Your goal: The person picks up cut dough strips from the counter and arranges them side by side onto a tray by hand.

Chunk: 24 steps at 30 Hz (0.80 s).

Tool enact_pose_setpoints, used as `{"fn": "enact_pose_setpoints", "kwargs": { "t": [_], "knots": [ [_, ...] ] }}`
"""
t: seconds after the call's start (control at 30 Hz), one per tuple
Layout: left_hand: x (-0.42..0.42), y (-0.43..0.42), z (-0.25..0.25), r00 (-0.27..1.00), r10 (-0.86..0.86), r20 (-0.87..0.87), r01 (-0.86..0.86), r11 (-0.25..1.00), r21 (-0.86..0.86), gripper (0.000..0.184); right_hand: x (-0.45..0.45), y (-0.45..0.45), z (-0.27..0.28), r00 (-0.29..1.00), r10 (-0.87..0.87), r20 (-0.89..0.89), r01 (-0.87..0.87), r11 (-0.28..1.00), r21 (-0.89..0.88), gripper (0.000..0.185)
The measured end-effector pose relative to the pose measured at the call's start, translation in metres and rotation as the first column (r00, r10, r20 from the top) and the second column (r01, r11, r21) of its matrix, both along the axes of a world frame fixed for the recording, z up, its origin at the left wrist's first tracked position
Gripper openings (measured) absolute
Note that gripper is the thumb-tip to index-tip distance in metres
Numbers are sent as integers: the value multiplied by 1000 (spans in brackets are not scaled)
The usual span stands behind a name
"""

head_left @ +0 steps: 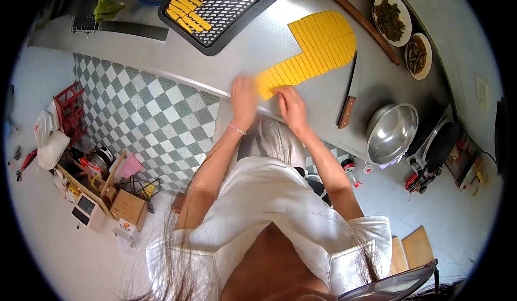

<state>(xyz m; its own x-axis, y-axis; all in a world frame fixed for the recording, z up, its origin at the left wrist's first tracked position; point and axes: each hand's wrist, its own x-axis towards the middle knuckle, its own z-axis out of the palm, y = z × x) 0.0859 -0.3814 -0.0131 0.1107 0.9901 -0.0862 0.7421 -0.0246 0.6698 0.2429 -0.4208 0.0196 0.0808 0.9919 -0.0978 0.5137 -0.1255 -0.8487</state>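
A flat sheet of yellow dough (pixel 323 42), cut crosswise into narrow strips with one lengthwise cut, lies on the steel counter (pixel 215 67). One section is gone from its left side. At the sheet's near end, the fingers of my right hand (pixel 291 107) are curled and pinch the edge of a dough strip. My left hand (pixel 245 102), wearing a thin bracelet, is beside the sheet's near left corner; motion smears its fingers. Several cut yellow strips (pixel 186 5) lie in rows on a black slotted tray (pixel 226 41) at the upper left.
Right of the dough lie a knife (pixel 348 107) with a wooden handle and a wooden rolling pin (pixel 366 29). Dishes of food, including a white plate (pixel 390 41), line the back right. A steel bowl (pixel 392 134) sits near the counter's right end. A green cloth (pixel 107 9) hangs upper left.
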Motion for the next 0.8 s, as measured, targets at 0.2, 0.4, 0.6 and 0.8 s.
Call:
{"fn": "enact_pose_setpoints", "kwargs": {
  "t": [0.2, 0.4, 0.6, 0.8],
  "knots": [
    [2, -1, 1, 996, 87, -3, -87, 993, -79, 17, 2, 26, 0, 992, 122, 44, -126, 985, 114, 28],
    [-6, -9, 8, 993, -113, -33, 114, 993, 28, 16, 3, 52, 2, 920, 345, 185, -367, 925, 97, 35],
    [-14, -25, 37, 958, -279, 63, 274, 959, 75, 15, 14, 56, -14, 777, 578, 249, -610, 789, 72, 38],
    [-24, -13, 63, 923, -177, 343, 226, 968, -109, 13, 12, 28, -7, 814, 568, 121, -573, 819, 18, 26]
  ]
}}
